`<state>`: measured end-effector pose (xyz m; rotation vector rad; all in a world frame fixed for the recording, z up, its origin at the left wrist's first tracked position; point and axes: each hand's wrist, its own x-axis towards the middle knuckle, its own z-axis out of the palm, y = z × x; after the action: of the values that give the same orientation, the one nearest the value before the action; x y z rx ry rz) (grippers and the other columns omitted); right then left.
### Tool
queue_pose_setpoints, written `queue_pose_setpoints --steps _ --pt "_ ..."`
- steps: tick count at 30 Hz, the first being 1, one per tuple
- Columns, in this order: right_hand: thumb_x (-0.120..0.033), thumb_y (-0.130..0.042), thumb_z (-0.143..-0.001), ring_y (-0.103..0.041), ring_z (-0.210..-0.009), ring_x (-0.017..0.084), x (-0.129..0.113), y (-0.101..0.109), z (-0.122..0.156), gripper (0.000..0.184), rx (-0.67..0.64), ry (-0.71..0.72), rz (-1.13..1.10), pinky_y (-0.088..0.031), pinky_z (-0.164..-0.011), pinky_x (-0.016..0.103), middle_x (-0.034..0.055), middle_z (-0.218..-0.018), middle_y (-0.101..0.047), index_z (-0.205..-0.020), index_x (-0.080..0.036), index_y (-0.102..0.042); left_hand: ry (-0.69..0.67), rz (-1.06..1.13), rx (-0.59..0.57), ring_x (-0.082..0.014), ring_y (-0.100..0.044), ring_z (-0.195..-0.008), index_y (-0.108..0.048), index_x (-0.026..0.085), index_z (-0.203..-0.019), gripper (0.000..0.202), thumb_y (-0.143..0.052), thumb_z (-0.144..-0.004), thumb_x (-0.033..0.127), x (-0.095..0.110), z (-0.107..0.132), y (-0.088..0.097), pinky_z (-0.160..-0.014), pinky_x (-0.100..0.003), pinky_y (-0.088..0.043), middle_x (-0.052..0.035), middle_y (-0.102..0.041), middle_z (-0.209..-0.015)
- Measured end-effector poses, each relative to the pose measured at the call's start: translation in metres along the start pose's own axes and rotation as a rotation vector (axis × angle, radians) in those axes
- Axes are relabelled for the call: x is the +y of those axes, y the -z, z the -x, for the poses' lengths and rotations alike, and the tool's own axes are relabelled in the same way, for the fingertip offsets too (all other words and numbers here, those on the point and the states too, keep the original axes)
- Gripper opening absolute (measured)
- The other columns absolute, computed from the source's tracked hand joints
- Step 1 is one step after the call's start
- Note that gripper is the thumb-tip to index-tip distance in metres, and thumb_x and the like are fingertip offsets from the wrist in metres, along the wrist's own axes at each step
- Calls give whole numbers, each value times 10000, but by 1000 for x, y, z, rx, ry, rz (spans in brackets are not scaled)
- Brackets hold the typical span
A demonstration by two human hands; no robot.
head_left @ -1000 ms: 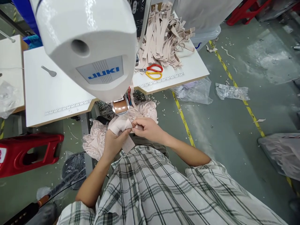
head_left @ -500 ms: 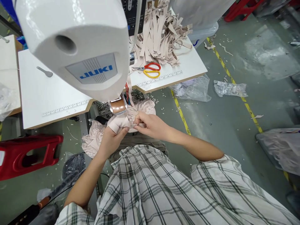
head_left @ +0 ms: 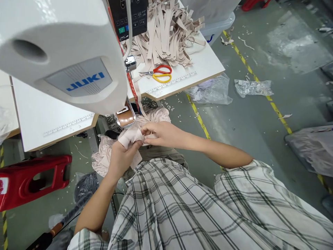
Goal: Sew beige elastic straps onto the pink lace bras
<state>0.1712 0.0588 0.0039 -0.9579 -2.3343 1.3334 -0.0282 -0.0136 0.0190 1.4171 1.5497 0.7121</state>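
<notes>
My left hand [head_left: 121, 158] is closed around a folded beige fabric strip [head_left: 128, 138] just below the white sewing machine head [head_left: 62, 59]. From the right, my right hand [head_left: 161, 133] pinches the same strip, fingers pressed together at its end. Both hands sit right under the machine's copper-coloured presser part [head_left: 126, 117]. Pale pink lace fabric [head_left: 104, 156] hangs beneath and behind the hands. The needle area is hidden by the machine head.
The white work table [head_left: 52, 114] bears a heap of beige strips [head_left: 163, 31] and red-and-yellow scissors [head_left: 160, 73] at the back. A red plastic stool [head_left: 31, 177] stands at left. Plastic bags [head_left: 212, 92] and scraps lie on the green floor beside yellow line tape [head_left: 199, 118].
The view has shifted left and closer to the machine. Both hands have stayed together on the strip, moving slightly up toward the presser part, with the right hand now reaching further across.
</notes>
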Motion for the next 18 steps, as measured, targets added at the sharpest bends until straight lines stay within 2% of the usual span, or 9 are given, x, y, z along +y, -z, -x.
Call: queue_pose_setpoints --steps 4,9,14,18 --pt "-288 -613 -862 -621 -871 161 4 6 -7 156 -56 6 -87 -383 -752 265 23 -954 -716 -919 -183 -713 77 92 -67 -183 -641 -790 -694 158 -898 173 -649 -877 324 4 -4 8 -723 -268 -490 -23 -713 -832" --pt "-287 -653 -798 -532 -696 109 2 1 -7 171 -26 -170 -327 -356 -674 248 -20 -778 -645 -891 -169 -735 126 186 -107 -184 -648 -782 -698 156 -872 177 -674 -861 331 9 -8 12 -709 -263 -490 -33 -723 -832" --pt "-370 -658 -801 -425 -586 90 8 -7 -6 206 -55 -272 -535 -282 -564 237 -46 -664 -543 -857 -178 -708 149 197 -60 -178 -649 -761 -718 154 -875 169 -716 -821 314 9 -10 8 -687 -256 -490 -38 -735 -832" --pt "-395 -683 -794 -462 -629 100 13 -12 -6 233 -30 -275 -631 -314 -575 233 -25 -706 -583 -823 -165 -702 169 224 8 -175 -653 -744 -717 163 -848 167 -716 -820 328 5 -11 1 -656 -248 -492 -37 -732 -804"
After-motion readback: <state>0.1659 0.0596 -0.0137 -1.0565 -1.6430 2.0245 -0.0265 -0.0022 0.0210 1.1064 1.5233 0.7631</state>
